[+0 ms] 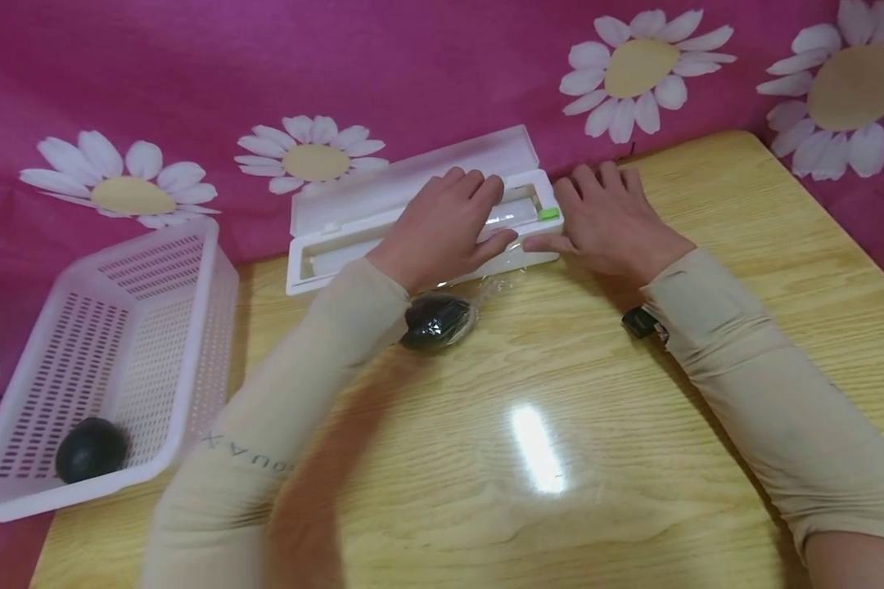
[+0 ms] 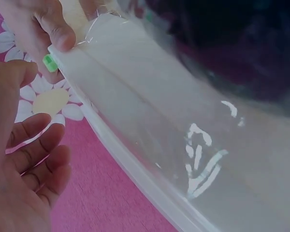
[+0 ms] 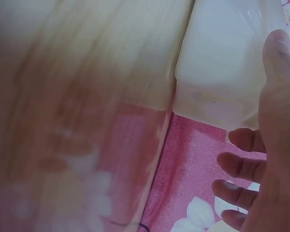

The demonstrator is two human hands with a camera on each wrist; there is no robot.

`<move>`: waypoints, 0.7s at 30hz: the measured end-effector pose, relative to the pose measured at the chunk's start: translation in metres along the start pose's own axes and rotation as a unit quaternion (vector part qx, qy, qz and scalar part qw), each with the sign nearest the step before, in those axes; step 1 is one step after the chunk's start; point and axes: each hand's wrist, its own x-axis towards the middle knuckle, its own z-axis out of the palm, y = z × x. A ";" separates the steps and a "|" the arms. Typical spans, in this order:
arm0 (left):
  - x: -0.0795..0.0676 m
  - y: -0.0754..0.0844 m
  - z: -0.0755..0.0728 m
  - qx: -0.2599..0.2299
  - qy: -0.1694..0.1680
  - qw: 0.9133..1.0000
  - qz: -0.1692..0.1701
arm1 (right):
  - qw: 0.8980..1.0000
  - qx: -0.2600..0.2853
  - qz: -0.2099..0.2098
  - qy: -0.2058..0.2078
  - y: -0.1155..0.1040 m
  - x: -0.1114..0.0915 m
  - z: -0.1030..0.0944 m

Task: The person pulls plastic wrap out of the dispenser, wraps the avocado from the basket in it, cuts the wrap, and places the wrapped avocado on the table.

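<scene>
A white box of cling film lies with its lid up, a roll inside and a green slide cutter at its right end. My left hand hovers over the box, fingers loosely bent, nothing seen in its grasp in the left wrist view. My right hand is at the box's right end; its thumb lies by the front corner, and the fingers are relaxed beside the end. Clear film runs from the box toward a dark, glossy round object, wrapped in film on the table below my left wrist. Its kind is unclear.
At the left stands a white slotted plastic basket with another dark round object in it. The wooden table meets a magenta cloth printed with daisies at the back.
</scene>
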 end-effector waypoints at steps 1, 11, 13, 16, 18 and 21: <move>0.002 0.002 0.000 0.001 -0.002 1.000 0.004 | 1.000 -0.001 -0.005 0.008 0.001 -0.001 0.000; 0.029 0.018 0.002 -0.028 -0.015 0.999 0.038 | 0.998 -0.004 -0.041 0.048 0.004 -0.004 0.002; 0.035 0.022 0.002 -0.043 -0.020 0.998 0.042 | 0.998 -0.002 -0.041 0.043 0.004 -0.004 0.001; 0.042 0.027 0.002 -0.048 -0.021 0.998 0.047 | 0.999 0.001 -0.029 0.021 0.005 -0.003 -0.001; 0.046 0.030 0.002 -0.045 -0.023 0.997 0.050 | 1.000 -0.001 -0.024 0.010 0.005 -0.002 -0.002; 0.051 0.034 0.003 -0.039 -0.028 0.997 0.053 | 1.000 -0.001 -0.020 0.003 0.007 -0.002 -0.001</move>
